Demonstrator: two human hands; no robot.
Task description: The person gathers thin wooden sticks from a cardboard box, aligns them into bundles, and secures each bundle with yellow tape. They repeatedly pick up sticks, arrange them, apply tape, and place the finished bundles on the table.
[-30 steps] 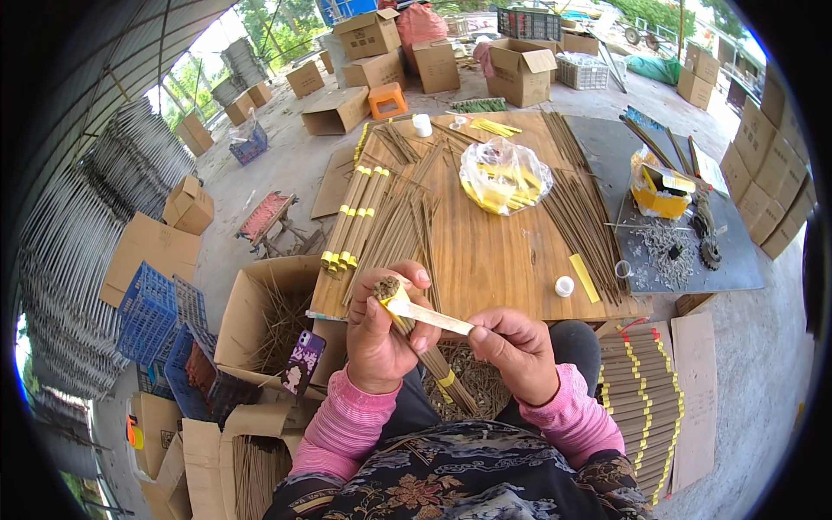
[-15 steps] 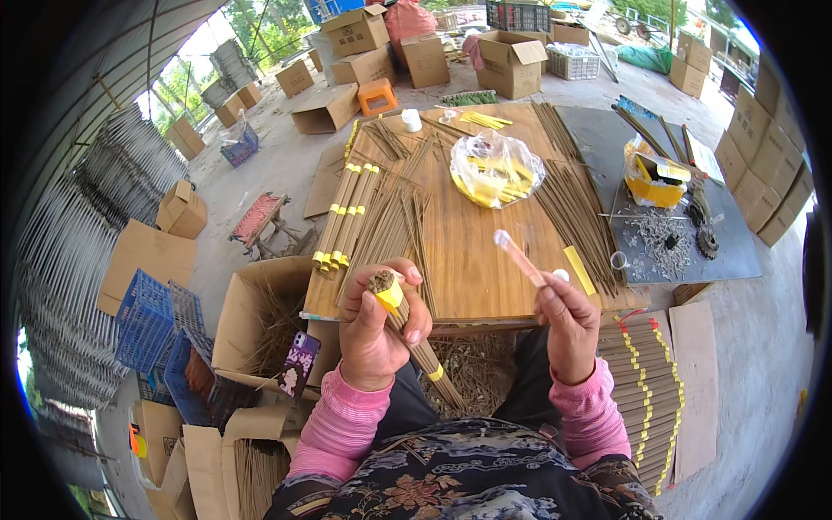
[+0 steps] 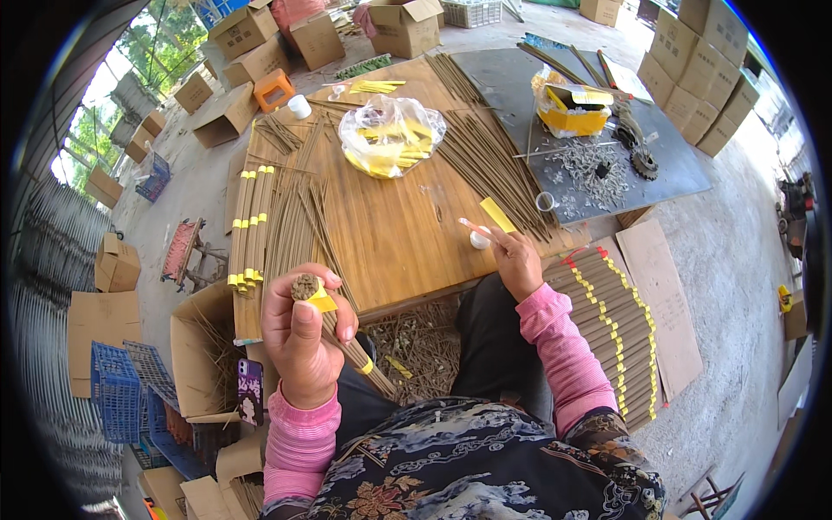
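L hand (image 3: 303, 347) clamped on stick bundle (image 3: 356, 353), R hand (image 3: 517, 265) pinching pale strip (image 3: 470, 224) nr white tub (image 3: 479, 241), hands apart

Stick bundle (image 3: 354, 353) partly behind left fingers (image 3: 346, 319), red bag (image 3: 297, 10) cut by upper edge, grey bits (image 3: 582, 166) too small to tell

I see the left forearm (image 3: 299, 444) standing nearly upright, the left grip (image 3: 303, 342) curled round with its thumb (image 3: 305, 325) raised. The right forearm (image 3: 568, 351) slants forward and inward, the right grip (image 3: 517, 264) held further out in a pinch, its back turned upward.
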